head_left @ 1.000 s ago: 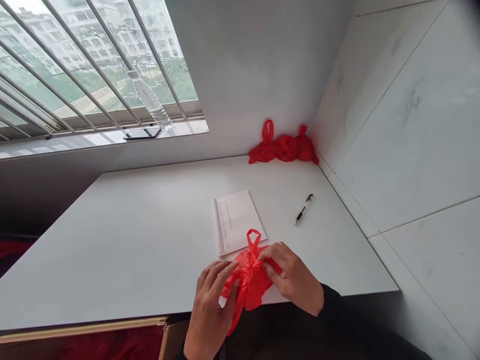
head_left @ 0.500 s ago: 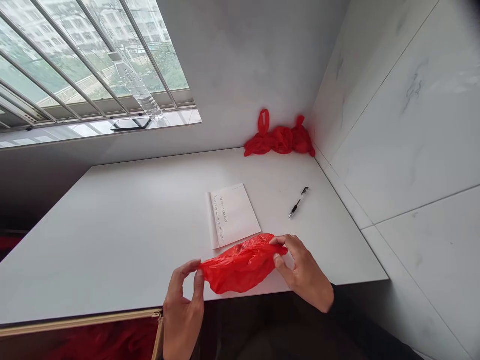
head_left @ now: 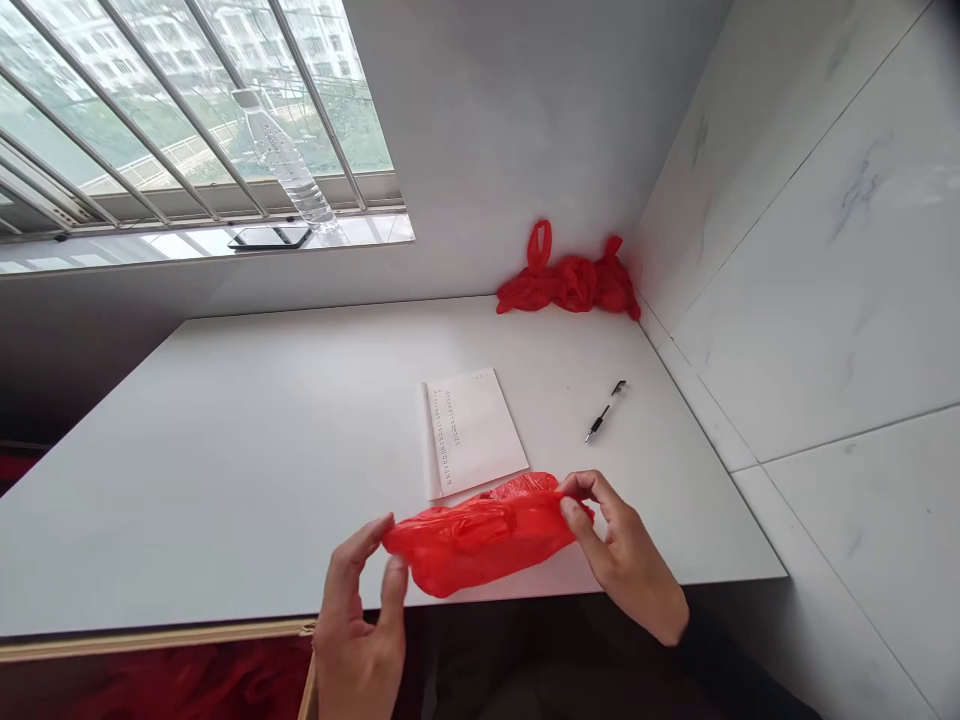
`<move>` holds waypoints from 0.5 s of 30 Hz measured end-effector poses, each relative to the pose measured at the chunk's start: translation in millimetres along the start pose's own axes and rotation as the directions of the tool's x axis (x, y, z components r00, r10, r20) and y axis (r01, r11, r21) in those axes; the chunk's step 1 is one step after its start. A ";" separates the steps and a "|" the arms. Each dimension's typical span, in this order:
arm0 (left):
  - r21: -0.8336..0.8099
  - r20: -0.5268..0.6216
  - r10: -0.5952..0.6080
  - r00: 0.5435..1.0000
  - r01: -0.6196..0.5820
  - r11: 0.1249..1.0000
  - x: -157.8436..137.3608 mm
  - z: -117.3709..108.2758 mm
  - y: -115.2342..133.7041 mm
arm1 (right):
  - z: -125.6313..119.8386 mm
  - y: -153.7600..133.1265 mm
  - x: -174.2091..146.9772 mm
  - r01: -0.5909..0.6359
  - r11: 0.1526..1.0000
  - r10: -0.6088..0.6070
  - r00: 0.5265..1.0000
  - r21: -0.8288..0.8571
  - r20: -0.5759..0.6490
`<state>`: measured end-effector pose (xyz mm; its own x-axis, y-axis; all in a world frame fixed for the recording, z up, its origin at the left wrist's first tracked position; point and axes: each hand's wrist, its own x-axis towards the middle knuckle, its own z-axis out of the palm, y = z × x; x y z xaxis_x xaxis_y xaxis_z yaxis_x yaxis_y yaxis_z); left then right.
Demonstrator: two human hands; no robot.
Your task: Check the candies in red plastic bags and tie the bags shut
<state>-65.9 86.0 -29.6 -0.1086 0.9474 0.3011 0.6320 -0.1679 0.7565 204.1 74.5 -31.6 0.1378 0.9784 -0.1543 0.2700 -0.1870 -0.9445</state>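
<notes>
A crumpled red plastic bag (head_left: 487, 540) is stretched sideways between my hands at the table's front edge. My left hand (head_left: 361, 620) has the bag's left end between index finger and thumb, with the thumb slightly apart from the fingertip. At the other end, my right hand (head_left: 626, 560) pinches the bag between thumb and fingers. Just beyond the bag, an open notebook (head_left: 480, 430) with lines of writing lies on the white table (head_left: 300, 430). A black and clear pen (head_left: 604, 412) rests to its right.
Bunched red bags (head_left: 570, 282) sit in the back right corner against the wall. An open box or drawer (head_left: 172, 638) with red material stands below the front left edge. On the window sill are a water bottle (head_left: 289, 165) and a phone (head_left: 270, 238). Tiled wall borders the right.
My hands have moved slightly apart, drawing the bag wider. My left thumb has loosened away from the index finger. The whole view has shifted a little.
</notes>
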 end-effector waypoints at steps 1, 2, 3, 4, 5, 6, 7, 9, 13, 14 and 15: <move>0.013 0.029 0.027 0.999 -0.028 1.000 -1.7 1.2 6.2 | 1.1 -2.9 -1.5 0.015 1.000 -0.015 0.999 0.003 0.031; 0.033 0.053 0.080 0.995 -0.082 0.996 -3.1 3.3 12.5 | 2.8 -6.1 -3.1 0.044 0.999 -0.044 0.997 -0.003 0.064; 0.056 0.072 0.143 0.987 -0.147 0.988 -4.0 5.7 18.0 | 4.6 -9.2 -4.5 0.080 0.997 -0.079 0.993 -0.013 0.091; 0.067 0.078 0.201 0.977 -0.206 0.976 -4.1 7.7 22.1 | 5.8 -11.9 -5.5 0.107 0.994 -0.105 0.989 -0.021 0.103; 0.063 0.063 0.232 0.971 -0.236 0.970 -3.5 8.7 24.6 | 6.3 -13.8 -6.2 0.118 0.993 -0.115 0.988 -0.019 0.099; 0.048 0.033 0.222 0.974 -0.224 0.973 -2.2 8.4 25.6 | 5.8 -14.7 -6.5 0.109 0.994 -0.109 0.991 0.000 0.076; 0.023 -0.002 0.180 0.984 -0.180 0.983 -0.6 6.4 25.5 | 4.4 -14.6 -6.4 0.088 0.996 -0.089 0.995 0.034 0.041; -0.027 -0.039 0.084 0.996 -0.086 0.996 2.4 -1.9 24.5 | -0.7 -11.7 -5.9 0.045 0.991 -0.041 0.999 0.129 -0.035; -0.025 -0.065 0.061 0.996 -0.062 0.998 -0.3 -22.9 35.6 | -11.8 -6.2 -8.2 0.059 0.962 -0.035 0.995 0.266 -0.095; -0.043 -0.072 0.025 0.997 -0.028 0.999 -3.3 -26.0 41.8 | -13.4 -7.1 -9.8 0.059 0.963 -0.037 0.996 0.263 -0.087; -0.078 -0.076 -0.035 0.996 0.029 0.996 -6.9 -27.6 48.5 | -14.5 -9.1 -11.7 0.054 0.968 -0.038 0.997 0.245 -0.073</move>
<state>-55.6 63.8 21.0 -0.1889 0.9293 0.3173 0.5666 -0.1608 0.8082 213.9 63.5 -16.9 0.1963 0.9757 -0.0971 0.0356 -0.1061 -0.9937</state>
